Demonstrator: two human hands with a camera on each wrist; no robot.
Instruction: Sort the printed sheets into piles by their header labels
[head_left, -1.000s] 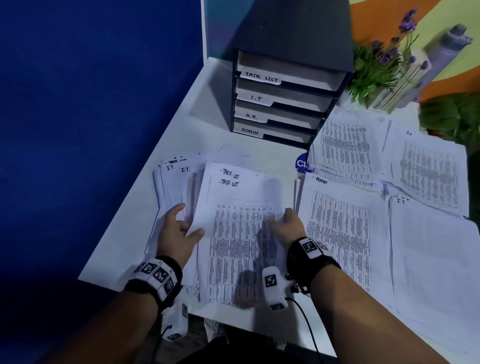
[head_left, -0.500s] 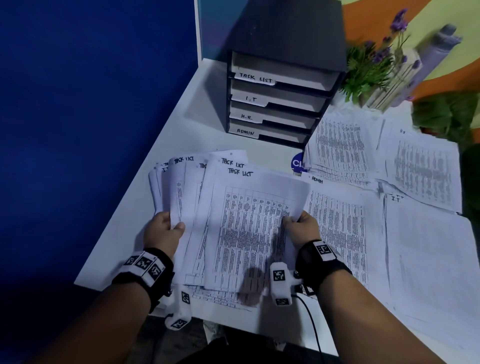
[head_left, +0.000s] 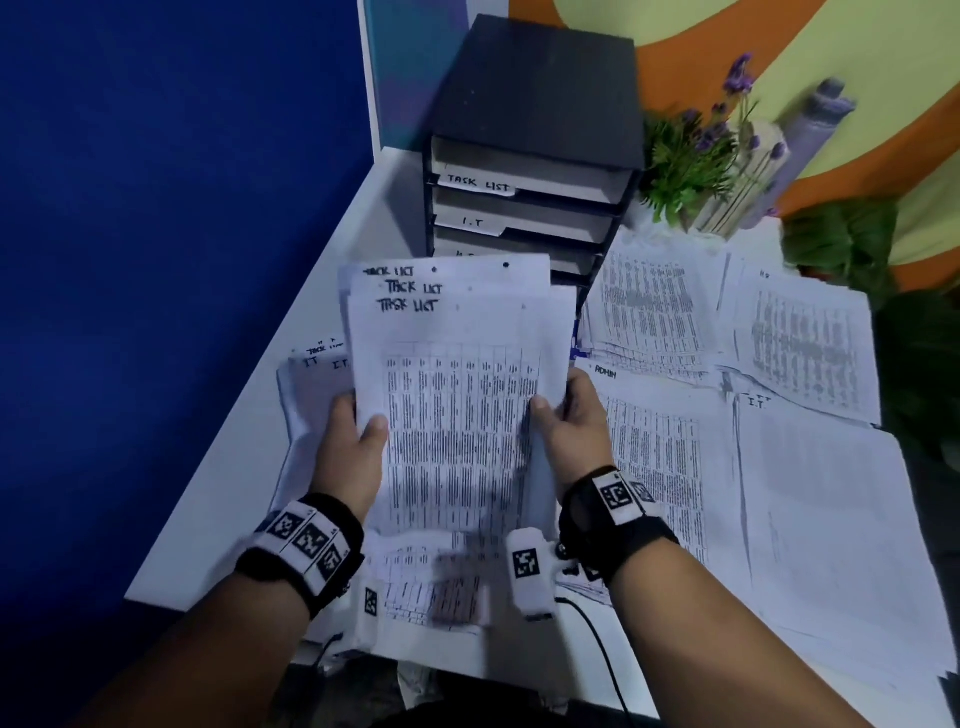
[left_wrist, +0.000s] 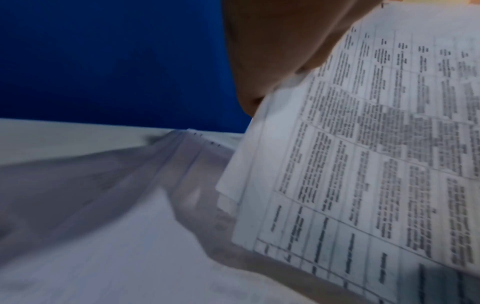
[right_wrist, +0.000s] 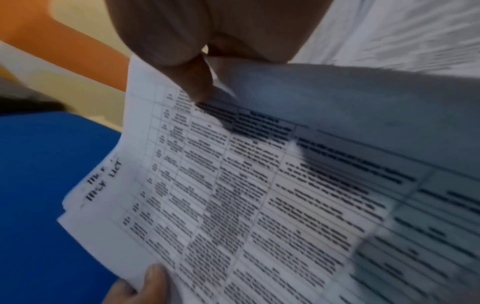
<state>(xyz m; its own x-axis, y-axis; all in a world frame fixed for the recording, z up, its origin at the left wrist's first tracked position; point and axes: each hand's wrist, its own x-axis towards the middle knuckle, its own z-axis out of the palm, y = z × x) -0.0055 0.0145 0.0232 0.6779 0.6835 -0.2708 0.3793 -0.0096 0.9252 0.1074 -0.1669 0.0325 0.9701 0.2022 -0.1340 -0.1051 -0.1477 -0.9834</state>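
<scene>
From the head view, the left hand (head_left: 347, 451) and right hand (head_left: 570, 427) each pinch a side edge of the TASK LIST stack (head_left: 457, 395), lifted above the counter (head_left: 249, 467) before the drawer unit (head_left: 535, 156). The left wrist view shows the thumb over the sheets' edge. The right wrist view shows that thumb (right_wrist: 192, 82) pressed on the print.

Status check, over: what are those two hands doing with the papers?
Left hand, right hand grip TASK LIST sheets, lifted off table. I.T. sheets lie beneath. Nothing blocking.
</scene>
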